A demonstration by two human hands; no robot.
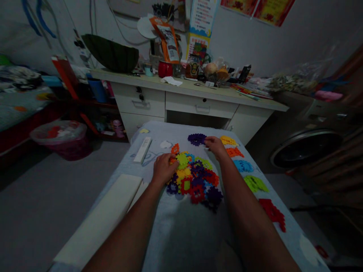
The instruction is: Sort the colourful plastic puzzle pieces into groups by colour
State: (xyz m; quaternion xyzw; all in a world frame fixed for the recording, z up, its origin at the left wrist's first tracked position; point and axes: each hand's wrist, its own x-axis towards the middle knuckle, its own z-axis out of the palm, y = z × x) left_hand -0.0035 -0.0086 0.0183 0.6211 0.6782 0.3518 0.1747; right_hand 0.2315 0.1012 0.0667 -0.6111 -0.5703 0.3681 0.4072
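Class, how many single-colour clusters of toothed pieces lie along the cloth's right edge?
5, from far to near: yellow cluster, orange cluster, blue cluster, green cluster and red cluster. The right arm may hide others.

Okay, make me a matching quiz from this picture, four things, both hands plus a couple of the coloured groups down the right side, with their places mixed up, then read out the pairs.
Things
1. Left hand
2. Right hand
3. Light blue group
4. Red group

Places
A. Between the orange group and the green group
B. At the mixed pile
C. At the camera's end of the right-side row
D. At the purple group

Pairs
1-B, 2-D, 3-A, 4-C
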